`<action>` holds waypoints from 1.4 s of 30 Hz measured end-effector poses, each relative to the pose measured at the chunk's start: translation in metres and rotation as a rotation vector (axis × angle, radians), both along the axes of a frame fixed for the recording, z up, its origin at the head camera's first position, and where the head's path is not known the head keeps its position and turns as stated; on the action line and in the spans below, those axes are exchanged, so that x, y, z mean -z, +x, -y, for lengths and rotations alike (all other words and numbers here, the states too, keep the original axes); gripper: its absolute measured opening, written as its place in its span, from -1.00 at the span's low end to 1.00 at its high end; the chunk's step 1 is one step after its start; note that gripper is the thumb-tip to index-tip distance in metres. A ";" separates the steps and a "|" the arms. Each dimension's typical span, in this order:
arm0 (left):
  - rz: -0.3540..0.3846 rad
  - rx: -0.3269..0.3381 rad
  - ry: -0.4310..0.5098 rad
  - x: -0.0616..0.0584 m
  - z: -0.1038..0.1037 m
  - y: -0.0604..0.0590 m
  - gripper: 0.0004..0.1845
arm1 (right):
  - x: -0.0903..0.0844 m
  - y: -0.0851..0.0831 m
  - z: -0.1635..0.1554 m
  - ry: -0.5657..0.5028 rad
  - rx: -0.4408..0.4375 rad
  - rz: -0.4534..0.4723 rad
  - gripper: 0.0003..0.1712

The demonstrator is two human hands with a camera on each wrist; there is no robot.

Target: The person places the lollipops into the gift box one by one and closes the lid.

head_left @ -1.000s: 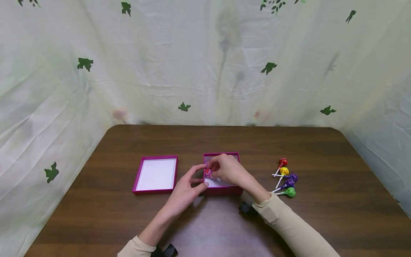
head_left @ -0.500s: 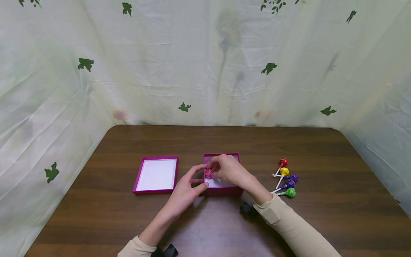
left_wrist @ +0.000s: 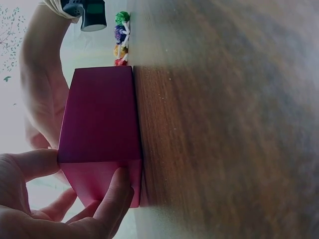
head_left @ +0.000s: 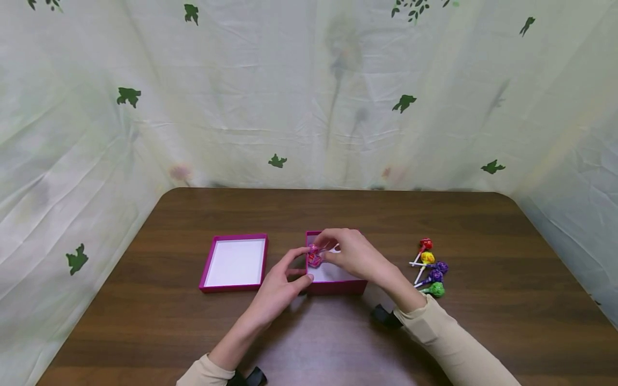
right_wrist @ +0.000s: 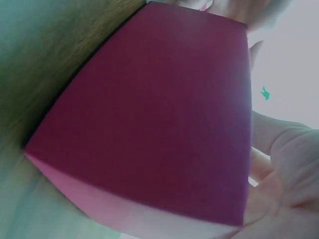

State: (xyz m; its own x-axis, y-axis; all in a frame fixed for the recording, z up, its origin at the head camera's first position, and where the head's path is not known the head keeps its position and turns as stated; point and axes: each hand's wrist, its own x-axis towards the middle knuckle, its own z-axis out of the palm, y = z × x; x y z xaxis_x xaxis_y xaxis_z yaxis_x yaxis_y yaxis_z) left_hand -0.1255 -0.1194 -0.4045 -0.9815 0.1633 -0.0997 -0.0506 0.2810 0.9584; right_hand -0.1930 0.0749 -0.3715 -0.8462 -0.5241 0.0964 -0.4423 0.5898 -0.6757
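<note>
A magenta open box point(head_left: 336, 288) with a pale inside stands mid-table in the head view. My left hand point(head_left: 277, 288) rests against its left side, thumb at the near corner and forefinger at the rim. The left wrist view shows those fingers point(left_wrist: 118, 186) extended along the side wall. Over the box is my right hand point(head_left: 356, 257), its thumb and forefinger parted beside red-and-purple lollipops point(head_left: 314, 260) at the left inside. A white stick shows through the gap between them. The right hand covers much of the box's inside.
A magenta lid point(head_left: 236, 262) with a white inside lies left of the box, inside up. Several lollipops, red, yellow, purple and green point(head_left: 436, 289), lie in a loose column to the right. A pale curtain point(head_left: 309, 107) hangs behind the brown table point(head_left: 309, 338).
My right hand has shifted slightly rightward, and its thumb and forefinger have parted, showing more of the lollipops. The left hand stays against the box.
</note>
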 end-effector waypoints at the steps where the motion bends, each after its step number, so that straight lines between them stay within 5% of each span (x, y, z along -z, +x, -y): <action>1: 0.000 0.001 -0.002 0.000 0.000 0.000 -0.40 | -0.001 0.001 -0.001 -0.013 -0.007 -0.006 -0.74; 14: -0.006 0.000 -0.012 -0.003 -0.001 0.000 -0.42 | -0.005 0.018 -0.022 -0.249 -0.066 -0.133 -0.71; 42: 0.000 -0.002 -0.056 -0.001 0.000 -0.001 -0.42 | -0.011 0.049 -0.110 -0.101 -0.012 -0.182 -0.57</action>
State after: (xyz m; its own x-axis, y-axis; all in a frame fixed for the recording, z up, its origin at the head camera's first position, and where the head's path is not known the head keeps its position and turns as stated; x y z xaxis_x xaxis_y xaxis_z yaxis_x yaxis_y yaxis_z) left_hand -0.1268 -0.1191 -0.4032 -0.9818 0.1559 -0.1086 -0.0510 0.3342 0.9411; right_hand -0.1444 0.1854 -0.3606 -0.8038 -0.5138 0.2997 -0.5690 0.5172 -0.6393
